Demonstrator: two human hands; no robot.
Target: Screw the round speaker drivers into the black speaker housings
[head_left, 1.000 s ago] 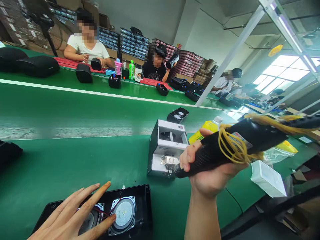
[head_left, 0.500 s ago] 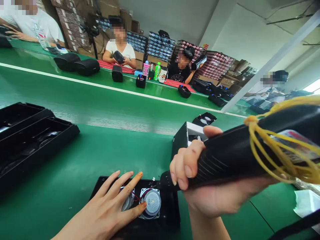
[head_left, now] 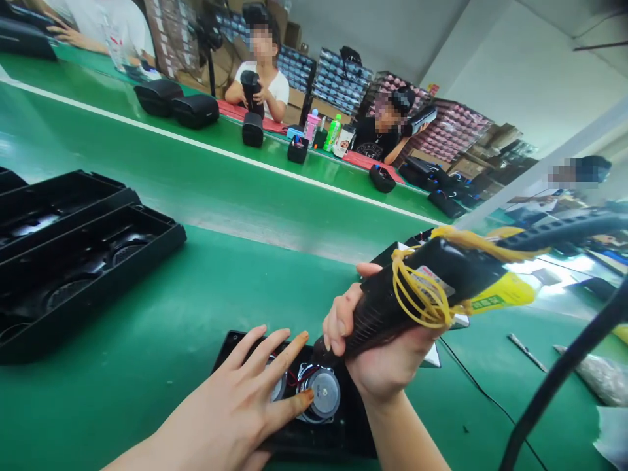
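My right hand (head_left: 387, 363) is wrapped around a black electric screwdriver (head_left: 375, 311), tied with yellow bands and tilted down to the left. Its nose is at the upper edge of a round speaker driver (head_left: 326, 392); the bit itself is hard to make out. The driver sits in a black speaker panel (head_left: 356, 425) lying on the green table. My left hand (head_left: 235, 399) lies over the panel's left part, fingers spread, the thumb touching the driver. Another speaker driver (head_left: 279, 387) is partly hidden under those fingers, with thin red wires between the two.
Black speaker housings (head_left: 93, 275) stand at the left. A black cable (head_left: 544, 379) crosses the right side, near a pen (head_left: 527, 352) and a clear bag (head_left: 601, 376). Across the green bench (head_left: 206, 176), co-workers handle black speakers; bottles (head_left: 332, 133) stand there.
The view has shifted, moving the scene mostly to the right. My right hand has brought the screwdriver lower and closer over the right driver. A co-worker opposite has turned a speaker upright.
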